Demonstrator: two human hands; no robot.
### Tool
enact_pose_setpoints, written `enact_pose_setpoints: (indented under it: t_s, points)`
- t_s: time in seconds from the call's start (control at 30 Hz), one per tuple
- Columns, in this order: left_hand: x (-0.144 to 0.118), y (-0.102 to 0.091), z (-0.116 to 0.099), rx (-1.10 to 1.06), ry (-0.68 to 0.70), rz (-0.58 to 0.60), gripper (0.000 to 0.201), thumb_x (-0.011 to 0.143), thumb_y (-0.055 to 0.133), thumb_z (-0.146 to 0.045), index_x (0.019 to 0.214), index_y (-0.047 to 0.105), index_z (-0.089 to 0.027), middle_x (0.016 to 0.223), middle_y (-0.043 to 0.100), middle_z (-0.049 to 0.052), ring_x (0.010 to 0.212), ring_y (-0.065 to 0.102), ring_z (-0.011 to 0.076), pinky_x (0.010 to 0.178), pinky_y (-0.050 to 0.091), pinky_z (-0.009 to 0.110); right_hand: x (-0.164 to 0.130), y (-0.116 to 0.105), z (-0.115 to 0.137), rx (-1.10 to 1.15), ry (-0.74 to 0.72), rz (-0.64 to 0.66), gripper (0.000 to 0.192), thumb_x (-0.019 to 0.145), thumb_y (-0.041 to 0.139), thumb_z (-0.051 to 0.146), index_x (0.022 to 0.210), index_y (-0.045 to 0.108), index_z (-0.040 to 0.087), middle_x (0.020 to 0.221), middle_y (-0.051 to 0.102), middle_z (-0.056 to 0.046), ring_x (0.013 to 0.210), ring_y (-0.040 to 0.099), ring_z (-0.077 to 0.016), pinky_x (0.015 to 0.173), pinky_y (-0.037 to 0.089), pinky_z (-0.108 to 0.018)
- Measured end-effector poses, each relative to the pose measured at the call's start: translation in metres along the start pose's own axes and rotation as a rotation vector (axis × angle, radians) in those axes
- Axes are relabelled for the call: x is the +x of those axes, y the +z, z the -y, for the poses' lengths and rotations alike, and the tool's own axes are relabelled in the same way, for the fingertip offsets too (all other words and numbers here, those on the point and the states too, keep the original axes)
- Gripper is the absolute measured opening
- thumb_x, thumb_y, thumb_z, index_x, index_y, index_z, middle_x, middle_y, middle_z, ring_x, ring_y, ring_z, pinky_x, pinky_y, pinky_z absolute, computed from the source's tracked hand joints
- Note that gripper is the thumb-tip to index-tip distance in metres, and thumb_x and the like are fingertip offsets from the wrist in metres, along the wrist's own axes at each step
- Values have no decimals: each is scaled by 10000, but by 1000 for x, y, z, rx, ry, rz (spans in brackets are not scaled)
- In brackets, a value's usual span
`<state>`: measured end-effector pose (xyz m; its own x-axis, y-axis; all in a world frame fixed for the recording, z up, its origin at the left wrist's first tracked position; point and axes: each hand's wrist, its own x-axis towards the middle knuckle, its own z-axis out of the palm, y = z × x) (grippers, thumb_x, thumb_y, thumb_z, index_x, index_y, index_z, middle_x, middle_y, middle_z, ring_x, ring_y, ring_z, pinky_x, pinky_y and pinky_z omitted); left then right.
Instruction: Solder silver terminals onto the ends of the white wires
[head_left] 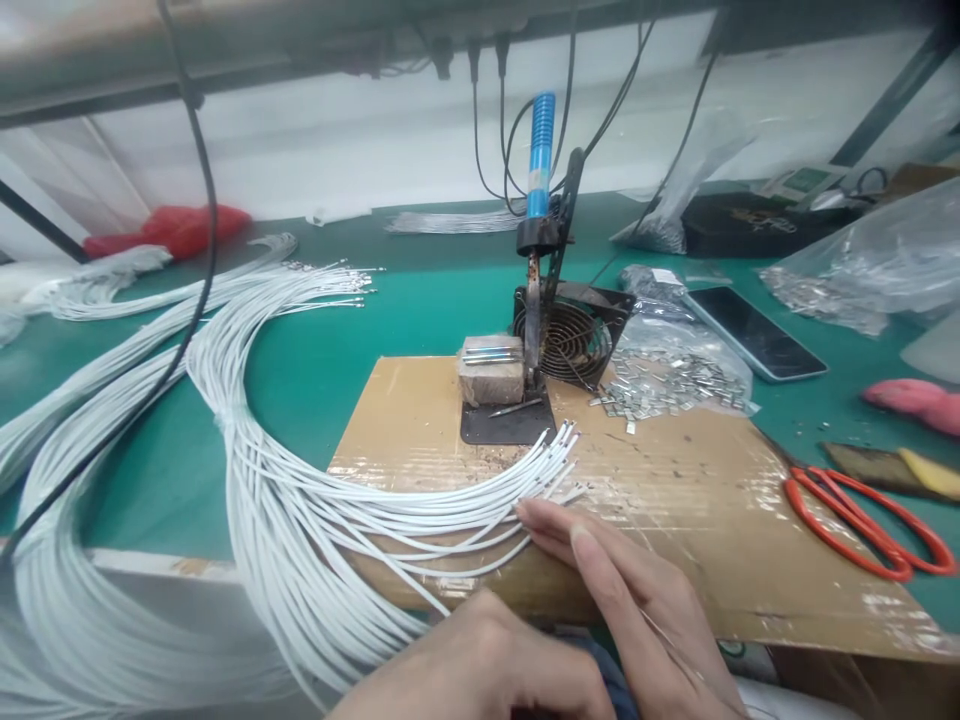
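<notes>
My right hand [637, 600] lies low over the cardboard's front edge, its fingers stretched out together and the thumb alongside. Its fingertips reach the loose ends of a bundle of white cables [360, 500], which sweeps in from the left. At the bottom, my left hand [480, 665] is curled closed beside these cables; what its fingers hold, if anything, is hidden. Beyond the cable ends stands a blue-handled soldering iron [540, 160], pointing down in a stand. Beside its tip, a small block [491, 372] carries thin metallic rods.
Cardboard [675, 520] covers part of the green table [322, 400]. A black fan [574, 335] stands behind the iron. Small metal pieces [660, 385], a phone [757, 332] and red-handled scissors [862, 520] lie at right. More cable bundles [97, 450] hang at left, crossed by a black cord [206, 200].
</notes>
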<state>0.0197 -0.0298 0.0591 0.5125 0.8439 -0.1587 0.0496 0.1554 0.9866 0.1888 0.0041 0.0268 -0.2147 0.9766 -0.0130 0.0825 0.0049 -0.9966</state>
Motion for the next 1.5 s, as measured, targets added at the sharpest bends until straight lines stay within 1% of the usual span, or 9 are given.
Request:
enact_pose_setpoints:
  t_s: [0.17, 0.3, 0.43, 0.67, 0.83, 1.07, 1.23, 1.37, 1.5]
  points:
    - [13, 10, -5, -327, -44, -339, 388, 946, 831, -502, 792, 651, -194, 657, 610, -29, 556, 463, 98, 582, 396, 223, -2, -12, -4, 34, -55, -162, 394, 1034, 679, 593, 1105, 930, 298, 1034, 884, -83, 967, 858, -253, 914, 674, -288]
    - [13, 8, -7, -421, -45, -435, 499, 890, 881, -621, 884, 728, -147, 706, 652, -9, 519, 366, 57, 522, 310, 210, -1, -27, -2, -110, -208, -224, 332, 986, 762, 538, 1002, 943, 260, 679, 739, -42, 621, 737, -193, 619, 622, -247]
    - [11, 7, -9, -404, -33, -471, 511, 895, 879, -623, 834, 699, -148, 682, 626, -20, 528, 372, 56, 526, 276, 214, 0, -25, 2, -92, -243, -314, 451, 871, 820, 658, 934, 930, 224, 628, 690, -53, 644, 732, -236, 560, 604, -276]
    - [15, 13, -13, -340, -23, -564, 516, 851, 922, -612, 780, 676, -164, 623, 497, -85, 538, 334, 60, 502, 233, 208, -3, -17, 5, -41, -244, -282, 399, 825, 882, 609, 948, 939, 234, 699, 767, -80, 709, 787, -260, 579, 645, -269]
    - [17, 18, -14, -357, -6, -624, 498, 815, 959, -579, 773, 684, -165, 621, 518, -84, 555, 346, 68, 508, 253, 205, -4, -21, 11, -14, -258, -100, 172, 931, 850, 353, 1071, 946, 321, 875, 864, -65, 790, 852, -230, 673, 679, -204]
    - [17, 19, -14, -338, -7, -636, 511, 805, 959, -598, 773, 680, -171, 616, 514, -87, 566, 342, 77, 520, 270, 211, -5, -25, 7, -7, -318, -58, 273, 954, 819, 231, 1126, 922, 417, 941, 889, -5, 780, 858, -177, 696, 665, -143]
    - [15, 19, -18, -333, -46, -611, 577, 761, 960, -662, 753, 670, -163, 627, 534, -74, 578, 385, 75, 569, 337, 200, -2, -34, 13, -187, -513, -49, 317, 956, 797, 127, 1139, 884, 372, 904, 843, 33, 765, 823, -135, 715, 649, -127]
    - [12, 17, -19, -350, -76, -567, 603, 749, 961, -680, 758, 657, -159, 632, 554, -60, 573, 442, 78, 575, 349, 204, 4, -53, 18, -488, -759, 82, 286, 1013, 715, 99, 1229, 779, 276, 1000, 834, -7, 882, 816, -139, 897, 639, -160]
    - [10, 15, -18, -354, -89, -531, 599, 770, 948, -682, 771, 655, -160, 639, 577, -48, 562, 464, 77, 567, 361, 206, 4, -63, 18, -571, -737, -151, 200, 1033, 691, 150, 1136, 759, 309, 997, 825, 4, 867, 795, -143, 839, 632, -176]
